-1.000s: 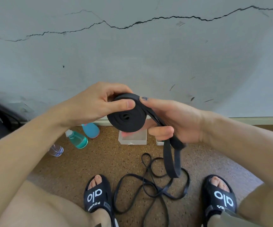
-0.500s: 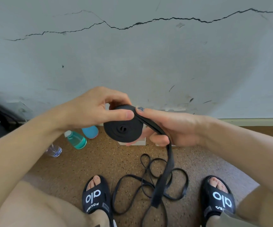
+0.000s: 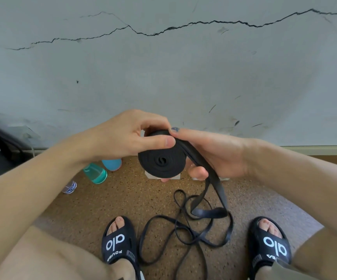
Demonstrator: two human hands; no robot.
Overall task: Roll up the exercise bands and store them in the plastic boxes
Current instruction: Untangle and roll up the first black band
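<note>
Mid-roll, the left hand (image 3: 123, 138) pinches the black band coil (image 3: 162, 161) above the floor while the right hand (image 3: 214, 154) clasps its hanging tail (image 3: 217, 184); next, that tail probably needs feeding on.

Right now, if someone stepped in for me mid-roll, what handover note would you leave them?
Left hand: grip pinches the black roll, thumb on its face.
Right hand: grip cups the roll from behind and feeds the tail.
Done: most of this band is coiled.
Left: wind in the tail, which hangs toward the floor; roll the loose bands between the feet; box everything. A clear box sits mostly hidden behind the roll.
</note>
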